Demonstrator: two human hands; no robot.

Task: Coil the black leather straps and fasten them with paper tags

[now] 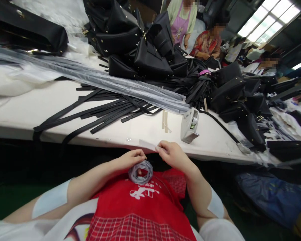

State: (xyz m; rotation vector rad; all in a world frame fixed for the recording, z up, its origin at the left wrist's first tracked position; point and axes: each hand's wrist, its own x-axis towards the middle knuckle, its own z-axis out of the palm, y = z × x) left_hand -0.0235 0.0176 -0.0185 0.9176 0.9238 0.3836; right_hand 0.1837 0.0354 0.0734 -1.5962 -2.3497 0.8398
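My left hand [133, 159] is closed on a round coil of grey, plastic-wrapped strap [133, 174], held in front of the red apron. My right hand [172, 154] pinches one end of a whitish, see-through strip of tape [147, 145] that stretches leftward over the table's front edge. The two hands are a short way apart, and the tape does not visibly touch the coil. Beyond my right hand a white tape dispenser [185, 129] stands on the white table [110, 139]. Two narrow beige strips [165, 121] lie to the left of the dispenser.
Black straps [107, 112] fan across the table, beside a long bundle of grey plastic-wrapped straps [130, 87]. Black handbags [150, 60] are heaped behind, with more black bags [238, 97] at right. Several people work farther back, one in a pink apron [182, 25].
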